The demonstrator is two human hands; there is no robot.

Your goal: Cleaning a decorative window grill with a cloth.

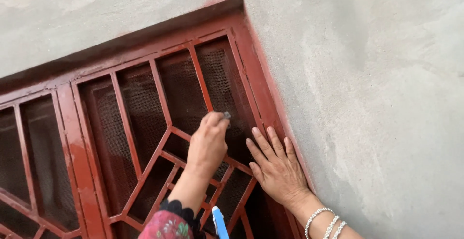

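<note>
Left hand (209, 142) is curled shut, pinching a small grey object (226, 115) between fingertips and thumb and holding it against the dark mesh (183, 94) of the red-painted metal window grille (159, 123), just right of one upright bar; what the object is cannot be made out. Right hand (276, 166) lies flat with fingers spread loosely, pressed on the right side of the red window frame (256, 74), just beside the grey plaster wall (377, 98). White bead bracelets (326, 222) circle the right wrist. Near the bottom edge, a blue and white object (220, 222) pokes up beside the left forearm's floral sleeve (169, 224).
</note>
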